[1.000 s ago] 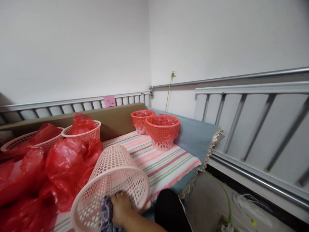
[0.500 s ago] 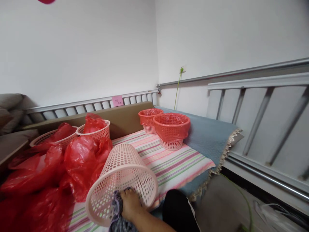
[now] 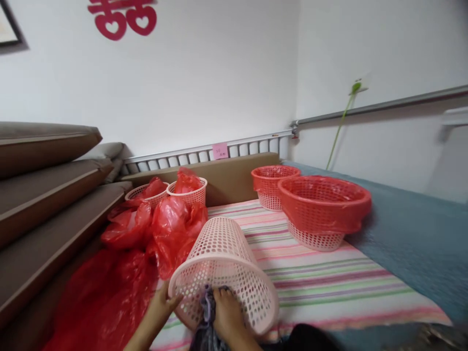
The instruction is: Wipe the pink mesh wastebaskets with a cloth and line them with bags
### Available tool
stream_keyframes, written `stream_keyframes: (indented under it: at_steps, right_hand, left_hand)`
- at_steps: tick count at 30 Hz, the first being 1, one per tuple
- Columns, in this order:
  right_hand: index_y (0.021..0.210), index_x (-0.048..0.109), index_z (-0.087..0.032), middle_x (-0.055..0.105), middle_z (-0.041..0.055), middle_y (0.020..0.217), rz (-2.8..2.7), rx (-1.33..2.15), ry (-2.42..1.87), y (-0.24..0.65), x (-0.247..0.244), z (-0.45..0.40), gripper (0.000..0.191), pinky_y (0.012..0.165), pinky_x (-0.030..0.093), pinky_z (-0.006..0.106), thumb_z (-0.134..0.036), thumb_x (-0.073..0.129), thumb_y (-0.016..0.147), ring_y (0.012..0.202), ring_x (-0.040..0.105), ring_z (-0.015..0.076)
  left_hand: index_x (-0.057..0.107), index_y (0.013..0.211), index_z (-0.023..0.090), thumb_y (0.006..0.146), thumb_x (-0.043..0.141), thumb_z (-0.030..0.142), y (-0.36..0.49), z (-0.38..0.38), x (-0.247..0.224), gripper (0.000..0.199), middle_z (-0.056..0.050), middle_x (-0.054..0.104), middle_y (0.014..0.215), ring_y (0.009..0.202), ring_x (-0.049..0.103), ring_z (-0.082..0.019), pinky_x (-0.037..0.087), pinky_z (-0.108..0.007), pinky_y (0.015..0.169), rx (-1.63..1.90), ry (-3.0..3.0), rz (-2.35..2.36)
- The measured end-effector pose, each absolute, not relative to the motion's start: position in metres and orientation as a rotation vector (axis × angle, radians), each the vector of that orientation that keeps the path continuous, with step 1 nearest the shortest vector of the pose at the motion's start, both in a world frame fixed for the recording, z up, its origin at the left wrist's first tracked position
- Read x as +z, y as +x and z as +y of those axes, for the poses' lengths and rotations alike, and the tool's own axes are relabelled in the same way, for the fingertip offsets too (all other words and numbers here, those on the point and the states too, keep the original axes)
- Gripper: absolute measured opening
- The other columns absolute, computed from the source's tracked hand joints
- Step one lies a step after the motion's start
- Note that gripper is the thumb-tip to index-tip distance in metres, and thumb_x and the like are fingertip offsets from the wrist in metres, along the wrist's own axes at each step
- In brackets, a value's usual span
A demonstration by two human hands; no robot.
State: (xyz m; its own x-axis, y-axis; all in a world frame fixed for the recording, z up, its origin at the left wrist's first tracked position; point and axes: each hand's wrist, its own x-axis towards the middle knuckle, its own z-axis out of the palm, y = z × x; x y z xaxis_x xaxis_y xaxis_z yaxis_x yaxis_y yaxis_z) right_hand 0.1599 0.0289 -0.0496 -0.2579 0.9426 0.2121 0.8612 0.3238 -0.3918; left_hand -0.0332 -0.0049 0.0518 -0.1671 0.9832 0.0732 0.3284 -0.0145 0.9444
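Note:
A pale pink perforated basket lies on its side on the striped cloth, its mouth facing me. Inside the mouth, my right hand is closed on a dark grey-purple cloth, which hangs down out of the basket. My left hand is at the left of the rim, thumb inside and the other fingers outside, gripping it. To the right stand two upright baskets lined with red bags, a nearer one and a farther one.
Red plastic bags are heaped at the left. Behind them stand two pale baskets with red plastic in them. Stacked cushions rise at the far left. A radiator runs along the back wall; blue bedding lies right.
My left hand has come into view and taken hold of the basket's rim. My right hand still holds the cloth inside the basket. The view has turned to the left.

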Motion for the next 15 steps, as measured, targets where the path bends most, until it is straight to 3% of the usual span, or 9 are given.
stream_keyframes:
  at_steps: [3,7,10,13,15]
  right_hand:
    - [0.118,0.057,-0.017,0.064,0.013,0.107,-2.194,0.287,-1.6,0.162,-0.05,0.029,0.059,0.091,0.041,0.043,-0.007,0.051,0.06,0.101,0.056,0.0309]
    - [0.116,0.059,-0.018,0.065,0.012,0.107,-2.183,0.312,-1.54,0.167,-0.042,0.023,0.056,0.091,0.042,0.041,-0.008,0.052,0.061,0.102,0.057,0.0295]
    - [0.101,0.066,-0.022,0.069,0.009,0.096,-2.137,0.387,-1.477,0.174,-0.026,0.021,0.039,0.08,0.046,0.034,-0.015,0.057,0.064,0.091,0.062,0.0261]
    - [0.089,0.069,-0.025,0.07,0.0066,0.089,-2.073,0.382,-1.465,0.186,-0.002,0.034,0.019,0.078,0.046,0.034,-0.026,0.058,0.074,0.09,0.063,0.026]
    - [0.101,0.066,-0.024,0.066,0.0076,0.108,-2.002,0.304,-1.472,0.196,0.011,0.051,0.024,0.09,0.042,0.039,-0.033,0.055,0.082,0.106,0.057,0.0272]
  left_hand:
    - [0.07,0.086,0.011,0.052,0.074,0.061,-0.014,-0.008,0.02,0.061,-0.014,0.075,0.085,0.087,0.069,-0.035,0.054,-0.044,0.081,1.182,1.28,1.479]
    - [0.071,0.085,0.013,0.058,0.071,0.061,0.011,-0.021,0.012,0.055,-0.013,0.075,0.084,0.088,0.069,-0.033,0.055,-0.04,0.077,1.204,1.282,1.471]
    - [0.072,0.084,0.012,0.064,0.069,0.055,0.013,-0.026,0.019,0.048,-0.011,0.075,0.081,0.087,0.069,-0.034,0.055,-0.04,0.076,1.216,1.303,1.484]
    - [0.071,0.095,0.012,0.072,0.064,0.042,0.007,-0.035,0.028,0.039,-0.011,0.076,0.08,0.087,0.068,-0.035,0.054,-0.041,0.079,1.204,1.397,1.56]
    - [0.065,0.113,0.013,0.077,0.057,0.032,0.004,-0.047,0.036,0.042,-0.011,0.076,0.089,0.089,0.068,-0.033,0.052,-0.041,0.084,1.143,1.54,1.65]
